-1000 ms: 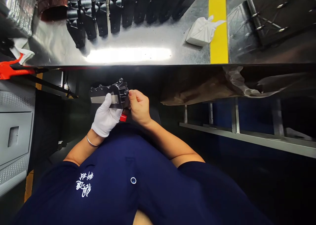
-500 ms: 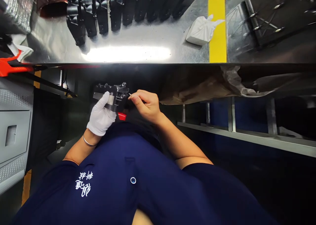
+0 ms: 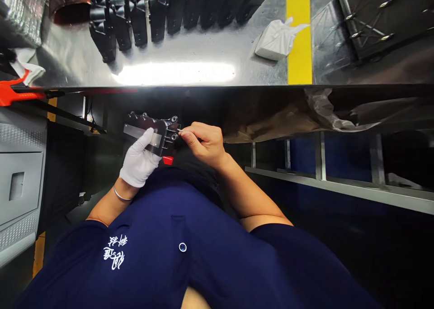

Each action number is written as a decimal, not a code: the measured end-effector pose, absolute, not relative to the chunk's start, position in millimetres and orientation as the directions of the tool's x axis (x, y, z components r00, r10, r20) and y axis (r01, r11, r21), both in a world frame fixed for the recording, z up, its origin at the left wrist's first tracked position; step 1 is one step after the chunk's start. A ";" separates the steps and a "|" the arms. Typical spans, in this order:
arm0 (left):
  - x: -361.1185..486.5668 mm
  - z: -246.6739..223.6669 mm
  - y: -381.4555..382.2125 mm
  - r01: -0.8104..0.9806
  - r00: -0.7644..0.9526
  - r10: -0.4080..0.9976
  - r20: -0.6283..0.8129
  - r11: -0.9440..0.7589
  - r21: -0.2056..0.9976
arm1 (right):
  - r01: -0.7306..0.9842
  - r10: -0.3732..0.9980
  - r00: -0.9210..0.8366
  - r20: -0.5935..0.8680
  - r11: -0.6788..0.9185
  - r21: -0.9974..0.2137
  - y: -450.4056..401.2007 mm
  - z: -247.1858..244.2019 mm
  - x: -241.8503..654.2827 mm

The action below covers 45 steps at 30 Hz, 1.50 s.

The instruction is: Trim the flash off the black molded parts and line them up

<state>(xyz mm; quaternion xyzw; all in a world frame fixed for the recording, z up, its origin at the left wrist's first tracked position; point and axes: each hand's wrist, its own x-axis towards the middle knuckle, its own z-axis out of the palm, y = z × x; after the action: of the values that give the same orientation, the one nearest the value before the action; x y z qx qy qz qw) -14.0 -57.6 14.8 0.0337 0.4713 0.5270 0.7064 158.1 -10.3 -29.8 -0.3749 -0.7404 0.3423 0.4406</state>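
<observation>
My left hand (image 3: 139,159), in a white glove, grips a black molded plastic part (image 3: 162,130). A flat metallic strip (image 3: 134,131) runs along the part's upper face, and my thumb presses on it. Ring-shaped lugs and ribs show at the part's right end. My bare right hand (image 3: 205,142) pinches a thin, light-coloured pointed piece (image 3: 180,130), too small to name, whose tip meets the ribbed end of the part. Below the part, a small red object (image 3: 167,160) shows beside the glove.
On the metal table (image 3: 190,51) above my hands stand several similar black parts (image 3: 158,19) in a row. A white wrapped packet (image 3: 276,40) lies near a yellow stripe (image 3: 299,37). At far left are a red-handled tool (image 3: 20,94) and a grey plastic box (image 3: 20,178).
The black part has turned slightly in my left hand, showing more of the metallic strip. My right hand has shifted a little to the right, still pinching the thin piece.
</observation>
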 end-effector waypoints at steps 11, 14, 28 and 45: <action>-7.9 11.3 -64.0 -0.736 0.007 0.811 -0.584 0.400 0.546 | 0.294 0.841 -0.378 0.387 0.505 -0.811 -4.3 -38.4 165.4; -6.5 8.7 -65.6 -0.730 0.000 0.816 -0.578 0.394 0.558 | 0.293 0.854 -0.297 0.427 0.507 -0.811 -5.1 -44.5 161.8; -8.3 8.9 -73.7 -0.651 -0.047 0.800 -0.599 0.430 0.626 | 0.264 0.992 0.047 0.115 0.099 -0.960 11.8 -74.2 150.2; -28.6 -10.4 -69.2 -0.264 -0.345 0.922 -0.174 0.083 0.961 | 0.138 0.885 -0.447 0.127 0.209 -0.968 -17.7 -11.1 151.6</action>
<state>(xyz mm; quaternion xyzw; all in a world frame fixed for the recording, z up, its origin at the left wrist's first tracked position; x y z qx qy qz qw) -28.6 -69.2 -10.4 0.2989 0.5505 0.6077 0.4882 151.6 -17.7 -11.1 -0.3741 -0.6841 0.5054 0.3696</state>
